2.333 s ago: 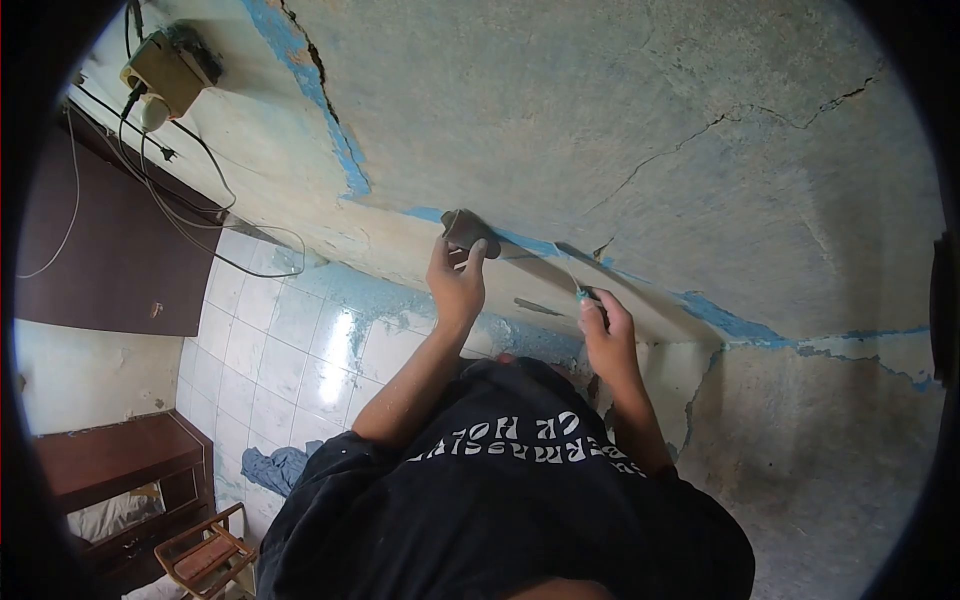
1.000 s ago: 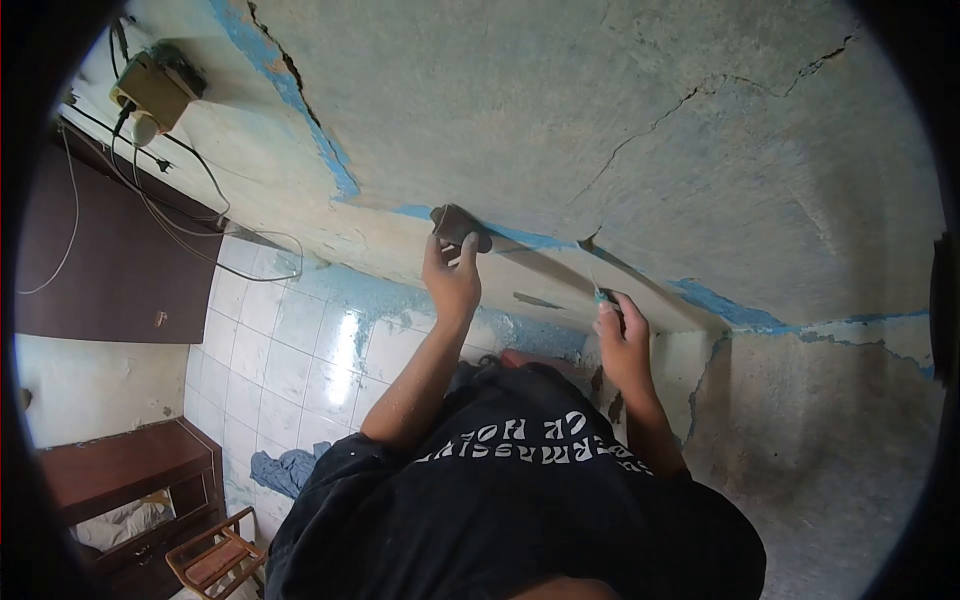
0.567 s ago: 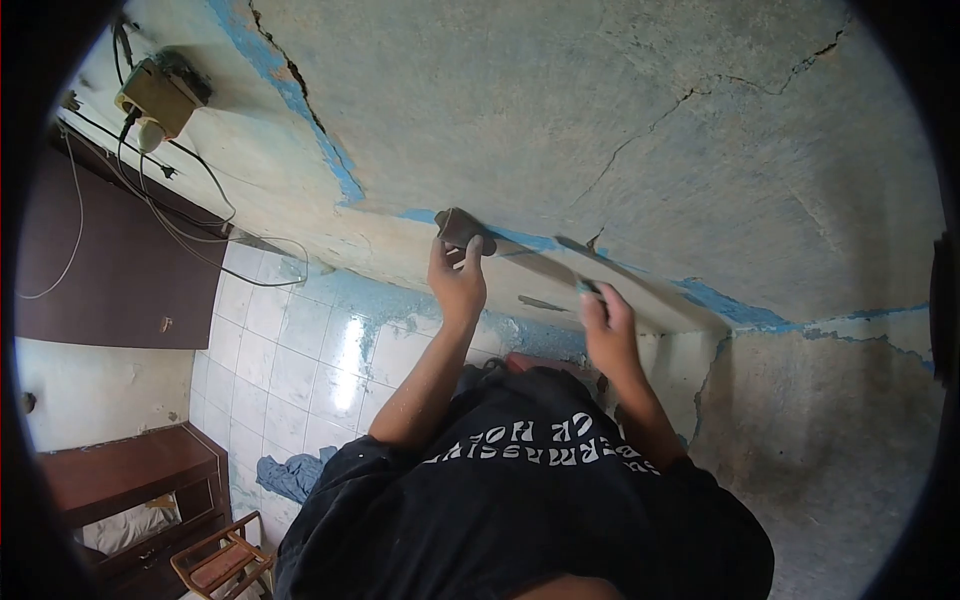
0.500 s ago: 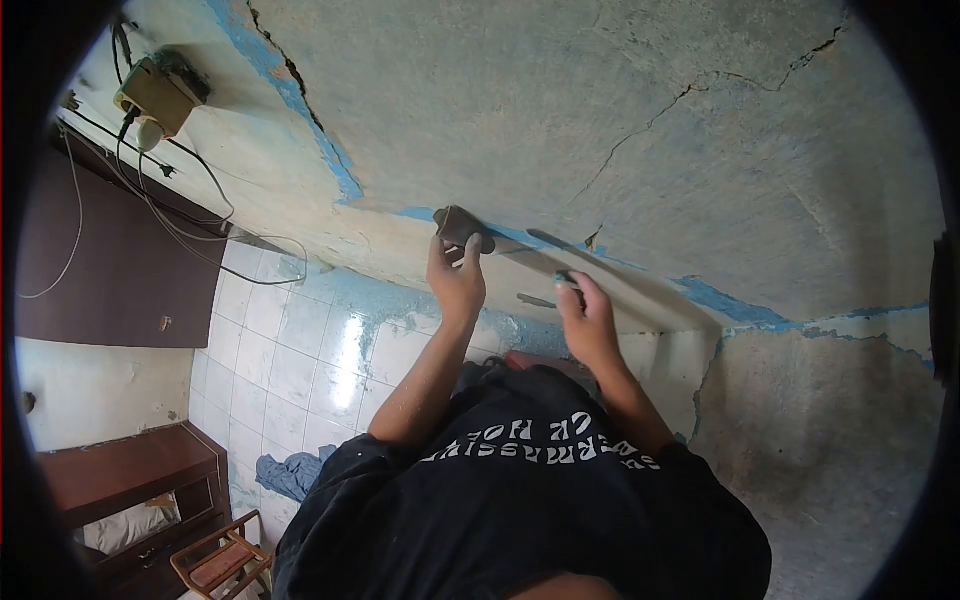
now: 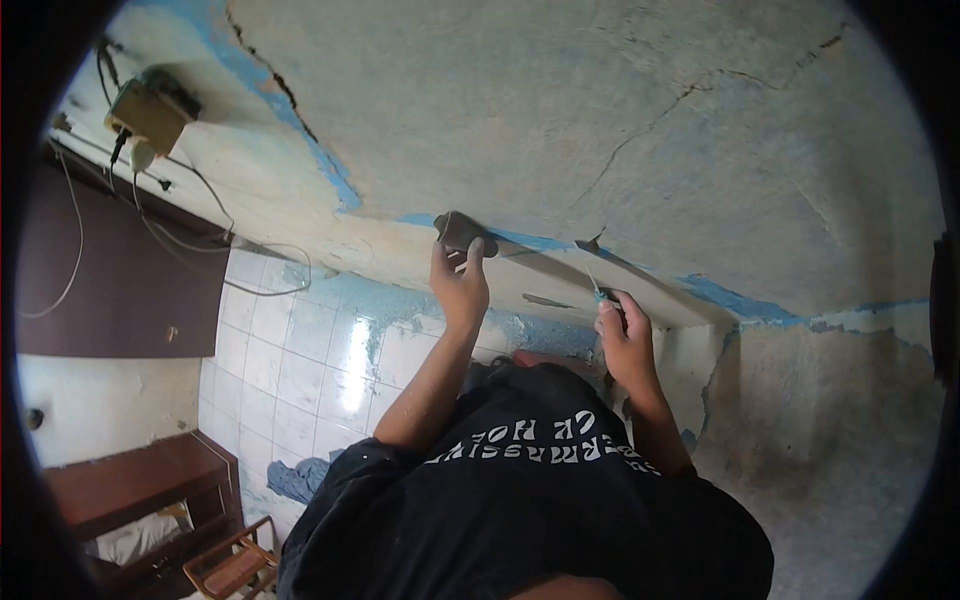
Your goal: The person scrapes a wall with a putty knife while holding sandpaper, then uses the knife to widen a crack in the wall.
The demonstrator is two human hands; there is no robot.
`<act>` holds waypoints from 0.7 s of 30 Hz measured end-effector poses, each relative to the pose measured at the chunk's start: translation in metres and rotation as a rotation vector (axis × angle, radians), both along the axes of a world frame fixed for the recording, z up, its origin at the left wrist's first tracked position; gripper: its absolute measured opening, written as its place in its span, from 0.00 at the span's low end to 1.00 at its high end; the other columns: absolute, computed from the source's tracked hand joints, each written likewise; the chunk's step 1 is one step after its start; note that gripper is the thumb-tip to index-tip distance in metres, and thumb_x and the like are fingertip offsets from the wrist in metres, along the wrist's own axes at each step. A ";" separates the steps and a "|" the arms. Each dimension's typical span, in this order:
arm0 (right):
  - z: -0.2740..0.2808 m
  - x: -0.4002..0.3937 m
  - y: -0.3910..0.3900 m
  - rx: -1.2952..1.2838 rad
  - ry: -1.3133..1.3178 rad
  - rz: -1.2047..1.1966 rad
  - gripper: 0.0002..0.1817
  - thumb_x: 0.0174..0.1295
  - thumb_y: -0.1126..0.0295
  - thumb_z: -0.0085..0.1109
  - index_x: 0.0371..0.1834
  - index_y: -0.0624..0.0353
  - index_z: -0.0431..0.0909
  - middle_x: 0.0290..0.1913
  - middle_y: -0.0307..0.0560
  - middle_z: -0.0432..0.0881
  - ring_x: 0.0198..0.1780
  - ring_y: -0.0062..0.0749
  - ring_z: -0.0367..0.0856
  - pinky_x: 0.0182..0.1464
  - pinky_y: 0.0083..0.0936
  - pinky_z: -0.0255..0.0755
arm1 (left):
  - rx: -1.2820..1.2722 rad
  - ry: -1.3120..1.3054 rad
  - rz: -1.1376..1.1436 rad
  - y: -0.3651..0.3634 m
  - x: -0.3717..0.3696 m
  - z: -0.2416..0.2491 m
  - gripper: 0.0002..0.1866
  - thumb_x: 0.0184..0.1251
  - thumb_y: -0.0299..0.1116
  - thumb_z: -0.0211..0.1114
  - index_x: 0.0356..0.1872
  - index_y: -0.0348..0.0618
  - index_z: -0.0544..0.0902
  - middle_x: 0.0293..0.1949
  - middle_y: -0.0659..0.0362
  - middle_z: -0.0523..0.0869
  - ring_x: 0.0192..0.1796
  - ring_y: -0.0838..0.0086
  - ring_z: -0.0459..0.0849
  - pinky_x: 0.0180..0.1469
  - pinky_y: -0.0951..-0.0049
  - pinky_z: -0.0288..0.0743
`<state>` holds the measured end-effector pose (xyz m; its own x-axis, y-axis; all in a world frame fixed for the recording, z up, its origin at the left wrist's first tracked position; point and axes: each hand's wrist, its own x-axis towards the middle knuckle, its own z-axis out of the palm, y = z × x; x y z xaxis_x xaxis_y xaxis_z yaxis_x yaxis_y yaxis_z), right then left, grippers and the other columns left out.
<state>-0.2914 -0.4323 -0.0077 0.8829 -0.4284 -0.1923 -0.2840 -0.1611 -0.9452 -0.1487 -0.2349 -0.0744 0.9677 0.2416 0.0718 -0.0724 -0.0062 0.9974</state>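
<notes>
My left hand (image 5: 462,290) is raised at the wall, its thumb and fingers closed on a dark grey, folded-looking piece (image 5: 465,233) beside a strip of blue paint (image 5: 535,240). To its right, my right hand (image 5: 627,335) pinches a thin tool with a teal handle (image 5: 600,296). The tool's narrow shaft points up toward the wall, near a small dark chipped spot (image 5: 592,243). Whether its tip touches the wall cannot be made out.
The cracked grey wall (image 5: 480,100) spans the top. A socket box (image 5: 150,112) with dangling cables is at upper left. White floor tiles (image 5: 295,340), a blue-grey cloth (image 5: 298,478), a brown cabinet (image 5: 130,475) and a small wooden rack (image 5: 232,568) lie to the left.
My right hand has moved right and slightly down with the teal-handled tool, whose shaft now points more steeply upward. My left hand stays nearly in place with the grey piece.
</notes>
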 end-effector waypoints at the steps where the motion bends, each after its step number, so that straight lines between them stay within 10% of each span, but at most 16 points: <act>1: 0.000 0.002 0.000 -0.043 -0.011 0.017 0.22 0.77 0.61 0.58 0.63 0.70 0.77 0.34 0.49 0.84 0.36 0.29 0.82 0.42 0.30 0.76 | 0.002 -0.007 -0.016 -0.001 0.001 0.001 0.16 0.73 0.32 0.72 0.53 0.35 0.80 0.43 0.53 0.88 0.43 0.68 0.90 0.45 0.68 0.82; 9: 0.004 0.003 0.001 -0.053 -0.052 0.052 0.20 0.77 0.62 0.57 0.61 0.68 0.79 0.32 0.41 0.82 0.34 0.23 0.78 0.39 0.25 0.73 | 0.007 -0.037 0.010 0.002 -0.001 -0.001 0.13 0.72 0.32 0.72 0.50 0.36 0.81 0.42 0.54 0.89 0.43 0.67 0.90 0.45 0.68 0.81; 15: -0.015 0.023 0.014 -0.284 -0.077 0.172 0.22 0.76 0.60 0.58 0.61 0.69 0.79 0.39 0.57 0.88 0.40 0.40 0.86 0.46 0.34 0.78 | -0.009 -0.004 0.006 0.001 -0.004 0.002 0.14 0.72 0.32 0.73 0.50 0.35 0.82 0.41 0.53 0.90 0.43 0.67 0.91 0.46 0.68 0.81; 17: -0.011 0.033 0.031 -0.265 -0.082 0.168 0.17 0.79 0.64 0.56 0.60 0.67 0.79 0.32 0.35 0.78 0.34 0.18 0.73 0.36 0.21 0.70 | 0.013 -0.009 0.006 0.003 0.001 0.002 0.14 0.71 0.32 0.73 0.50 0.35 0.82 0.41 0.53 0.90 0.43 0.67 0.91 0.47 0.68 0.81; 18: -0.026 0.025 0.024 -0.237 -0.072 0.099 0.23 0.76 0.59 0.58 0.61 0.70 0.79 0.40 0.60 0.88 0.41 0.42 0.87 0.47 0.36 0.78 | 0.013 -0.029 0.009 0.003 0.002 0.000 0.13 0.71 0.31 0.73 0.50 0.35 0.82 0.41 0.53 0.90 0.43 0.67 0.91 0.46 0.68 0.81; 21: 0.002 0.002 0.004 -0.116 0.004 0.057 0.23 0.76 0.59 0.58 0.60 0.70 0.79 0.34 0.53 0.86 0.35 0.34 0.82 0.42 0.32 0.76 | 0.014 -0.007 0.016 0.005 0.001 0.002 0.13 0.70 0.30 0.73 0.50 0.35 0.82 0.41 0.53 0.90 0.42 0.67 0.91 0.46 0.69 0.81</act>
